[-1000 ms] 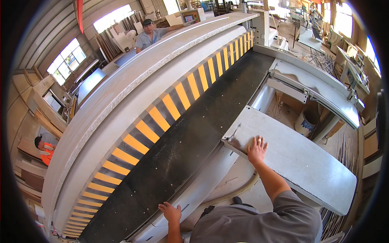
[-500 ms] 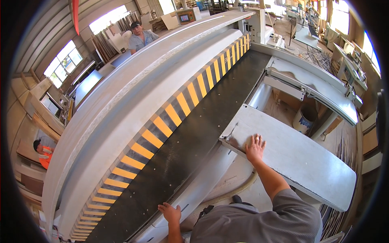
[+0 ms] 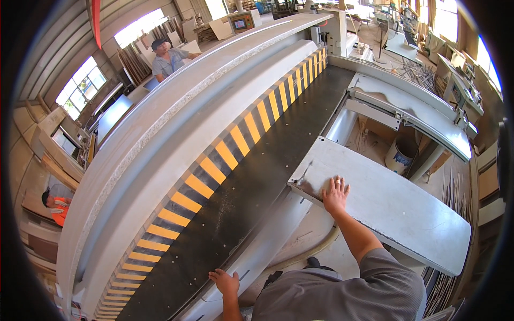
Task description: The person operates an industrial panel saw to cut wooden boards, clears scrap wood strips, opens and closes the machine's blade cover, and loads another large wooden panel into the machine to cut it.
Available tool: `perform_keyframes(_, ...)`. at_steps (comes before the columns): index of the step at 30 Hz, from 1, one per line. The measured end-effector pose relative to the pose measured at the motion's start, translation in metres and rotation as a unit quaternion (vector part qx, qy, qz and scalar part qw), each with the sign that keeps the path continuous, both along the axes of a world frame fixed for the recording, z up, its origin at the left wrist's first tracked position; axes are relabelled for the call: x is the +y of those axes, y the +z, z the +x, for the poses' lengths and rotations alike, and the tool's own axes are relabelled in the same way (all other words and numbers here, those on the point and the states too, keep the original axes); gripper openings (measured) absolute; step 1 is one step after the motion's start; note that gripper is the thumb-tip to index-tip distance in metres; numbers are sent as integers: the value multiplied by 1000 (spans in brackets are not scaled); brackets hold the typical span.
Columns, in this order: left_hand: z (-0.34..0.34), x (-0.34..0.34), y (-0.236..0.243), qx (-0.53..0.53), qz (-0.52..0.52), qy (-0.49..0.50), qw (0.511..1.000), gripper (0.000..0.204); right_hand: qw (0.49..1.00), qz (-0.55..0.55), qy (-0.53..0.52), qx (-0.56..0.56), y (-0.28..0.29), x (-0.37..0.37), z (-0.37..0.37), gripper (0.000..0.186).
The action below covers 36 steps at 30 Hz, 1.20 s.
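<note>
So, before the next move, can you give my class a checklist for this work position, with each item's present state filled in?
1. Right hand away from the striped guard: ok; it lies flat on the grey side table, fingers spread.
2. Left hand away from the striped guard: ok; it rests by the near edge of the black bed.
3. Both hands lifted off all surfaces: not ok; each rests on one.
4. Co-worker on the far side, both hands visible: not ok; they cannot both be seen.
5. Control panel reading: cannot tell; its screen is too small.
</note>
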<state>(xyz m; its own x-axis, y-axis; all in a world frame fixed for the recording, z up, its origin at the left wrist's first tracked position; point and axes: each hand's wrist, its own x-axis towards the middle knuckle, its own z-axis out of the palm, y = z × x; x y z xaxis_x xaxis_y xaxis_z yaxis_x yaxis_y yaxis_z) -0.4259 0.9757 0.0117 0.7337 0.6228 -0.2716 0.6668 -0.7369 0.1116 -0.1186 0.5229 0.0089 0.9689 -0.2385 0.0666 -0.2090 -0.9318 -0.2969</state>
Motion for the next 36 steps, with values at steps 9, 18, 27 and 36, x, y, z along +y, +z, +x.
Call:
perform_keyframes(9,-1,-1,2,2,-10,4,1000,97,1000,-5,-1,-4,-4,-1,-1,68)
perform_keyframes(18,-1,2,3,-3,-7,4,1000,96,1000,-14,-1,8,-1,2,0,68)
perform_keyframes(27,3,-9,19,23,-2,29,999,96,999,-14,-2,33,-1,1,1,68)
perform_keyframes(36,14,-15,31,63,24,49,997,96,999,-8,-4,31,8,0,-4,68)
